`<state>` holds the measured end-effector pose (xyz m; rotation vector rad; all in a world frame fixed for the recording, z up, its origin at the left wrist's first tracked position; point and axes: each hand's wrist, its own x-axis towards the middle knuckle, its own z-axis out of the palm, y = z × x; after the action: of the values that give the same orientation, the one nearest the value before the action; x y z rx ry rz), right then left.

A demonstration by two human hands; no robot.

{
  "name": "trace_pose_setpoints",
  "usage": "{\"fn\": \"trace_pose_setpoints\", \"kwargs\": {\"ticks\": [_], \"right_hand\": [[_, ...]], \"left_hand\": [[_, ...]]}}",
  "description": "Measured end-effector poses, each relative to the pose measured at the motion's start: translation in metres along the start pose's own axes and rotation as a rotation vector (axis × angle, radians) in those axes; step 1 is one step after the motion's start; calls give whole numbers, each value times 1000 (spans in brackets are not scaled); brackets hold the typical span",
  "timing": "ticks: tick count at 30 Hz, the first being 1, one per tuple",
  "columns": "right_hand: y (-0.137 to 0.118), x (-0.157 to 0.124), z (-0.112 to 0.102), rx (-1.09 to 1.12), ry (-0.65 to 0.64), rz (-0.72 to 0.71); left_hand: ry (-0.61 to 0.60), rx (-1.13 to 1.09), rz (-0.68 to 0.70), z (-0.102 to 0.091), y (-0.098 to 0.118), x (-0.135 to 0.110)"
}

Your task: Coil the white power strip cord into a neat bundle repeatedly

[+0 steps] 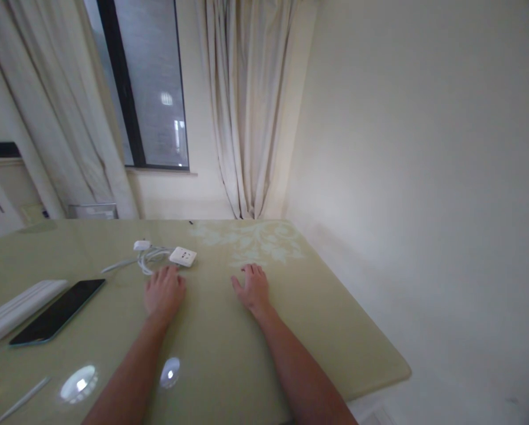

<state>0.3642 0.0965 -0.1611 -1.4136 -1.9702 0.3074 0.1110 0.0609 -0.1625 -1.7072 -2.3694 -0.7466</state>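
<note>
My left hand (164,292) is palm down over the greenish table, thumb held apart and holding nothing I can see. Just beyond its fingertips lies a coiled white cable (148,258) with a white plug (141,244) and a white socket block (183,256). Whether the fingers touch the cable, I cannot tell. To the right, my right hand (253,287) is also palm down, its thumb spread and fingers slightly bent. Nothing shows in it, and only the tabletop (220,330) with its pale leaf pattern is near.
At the left lie a dark flat tablet-like device (58,311) and a long white case-like object (23,308). A thin white stick (24,400) is near the front. Behind the table hang curtains (250,118) beside a window (153,82); a plain wall (423,177) borders the right.
</note>
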Motion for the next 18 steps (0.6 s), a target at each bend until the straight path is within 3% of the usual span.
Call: {"fn": "trace_pose_setpoints", "kwargs": {"ticks": [4,9,13,18], "right_hand": [[-4,-1,-1,39,7,3],[-6,-1,5,111,-20,0],[-7,2,12,215,-26,38],[-4,0,18,225,-84,114]], "left_hand": [[-5,20,-141,-4,-26,11],[-41,-35,-84,4,-34,23],[-94,-190,70,9,-22,21],[-176,-500,324,23,14,1]]}}
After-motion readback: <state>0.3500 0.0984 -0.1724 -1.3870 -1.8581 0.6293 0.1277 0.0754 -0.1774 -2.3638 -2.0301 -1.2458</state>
